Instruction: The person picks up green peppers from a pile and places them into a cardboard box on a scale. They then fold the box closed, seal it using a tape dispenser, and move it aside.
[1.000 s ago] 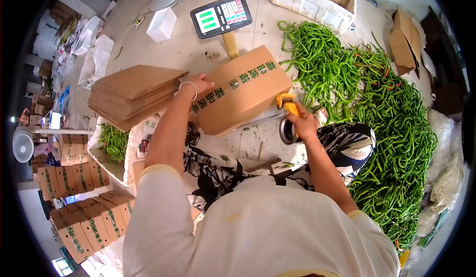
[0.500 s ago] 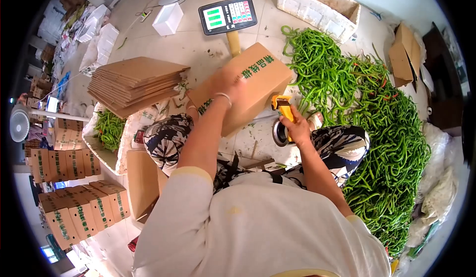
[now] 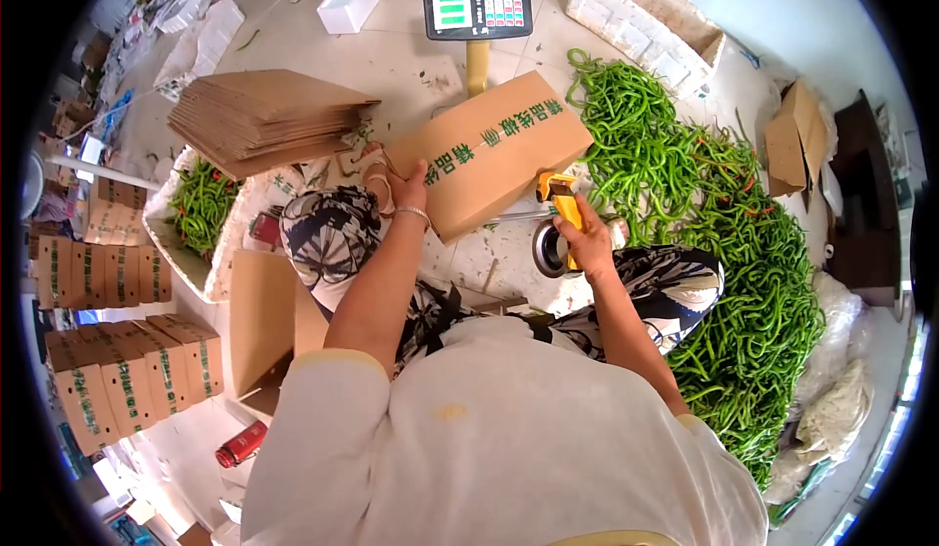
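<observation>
Since half a second ago, the left hand (image 3: pixel 406 189) has slid from the top of the one cardboard box (image 3: pixel 494 145) to its near left corner, grip seemingly open and flat. The right hand (image 3: pixel 589 245) keeps its grip closed on one yellow tape dispenser (image 3: pixel 559 194). The box lies tilted below one scale display (image 3: pixel 477 8), between one stack of flat cartons (image 3: pixel 264 116) and the green pepper pile (image 3: pixel 724 223).

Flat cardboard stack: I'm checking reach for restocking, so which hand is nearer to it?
Left. The left hand grips the end of the cardboard box, just right of the stack; the right hand, holding the tape dispenser, is farther right.
</observation>
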{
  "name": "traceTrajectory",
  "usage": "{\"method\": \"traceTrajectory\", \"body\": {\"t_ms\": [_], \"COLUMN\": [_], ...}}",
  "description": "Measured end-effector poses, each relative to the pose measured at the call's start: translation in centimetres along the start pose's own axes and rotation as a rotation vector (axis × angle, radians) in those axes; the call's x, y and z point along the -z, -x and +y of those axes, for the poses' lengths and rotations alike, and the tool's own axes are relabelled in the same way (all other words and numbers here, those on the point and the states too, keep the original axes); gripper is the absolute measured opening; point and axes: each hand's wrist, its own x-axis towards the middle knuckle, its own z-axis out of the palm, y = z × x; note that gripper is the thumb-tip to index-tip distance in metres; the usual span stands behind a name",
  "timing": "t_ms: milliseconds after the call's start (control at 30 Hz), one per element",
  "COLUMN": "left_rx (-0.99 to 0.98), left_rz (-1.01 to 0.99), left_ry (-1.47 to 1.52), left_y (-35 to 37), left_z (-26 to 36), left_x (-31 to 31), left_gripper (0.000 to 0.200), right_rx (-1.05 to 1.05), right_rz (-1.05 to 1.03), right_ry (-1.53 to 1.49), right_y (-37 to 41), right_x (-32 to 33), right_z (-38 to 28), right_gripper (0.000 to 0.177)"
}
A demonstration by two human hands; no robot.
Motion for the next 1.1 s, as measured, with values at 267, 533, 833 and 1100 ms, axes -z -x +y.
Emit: {"method": "traceTrajectory", "body": {"t_ms": [267, 533, 833, 1100], "left_rx": [0.101, 0.417, 0.397, -0.316], "left_rz": [0.028, 0.009, 0.0, 0.287], "left_ry": [0.374, 0.87, 0.836, 0.413], "left_y": [4.6, 3.4, -2.5, 1.0], "left_z": [-2.5, -7.3, -15.7, 5.4], "left_x": [-2.4, -0.6, -0.2, -2.1], "left_gripper": [0.104, 0.084, 0.081, 0.053], "right_rx": [0.058, 0.057, 0.069, 0.628], "right_rz": [0.003, -0.069, -0.104, -0.077], "right_ry": [-0.142, -0.166, -0.035, 0.534], "right_y": [2.0, 4.3, 5.6, 5.4], "right_x": [0.6, -0.1, -1.5, -1.5], "right_z": [-4.2, -8.0, -13.5, -12.2], "right_gripper": [0.072, 0.072, 0.073, 0.082]}}
